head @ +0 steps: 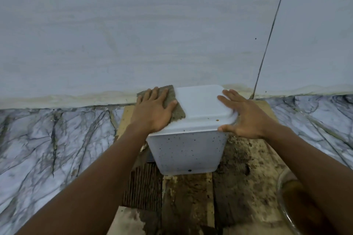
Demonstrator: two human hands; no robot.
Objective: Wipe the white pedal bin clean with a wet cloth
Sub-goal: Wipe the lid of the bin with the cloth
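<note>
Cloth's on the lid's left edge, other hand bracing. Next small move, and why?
Probably sweep the left hand and the cloth rightward across the lid, toward the right hand. The cloth covers only the lid's left side; the rest is bare, with a brown spot near its front edge. The right hand lies flat on the lid's right corner, so the bin looks steadied. Its speckled front can wait.

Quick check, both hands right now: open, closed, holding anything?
Left hand: open, palm flat, pressing the brown cloth onto the bin lid.
Right hand: open, fingers spread, resting on the lid's right edge, holding nothing.
</note>
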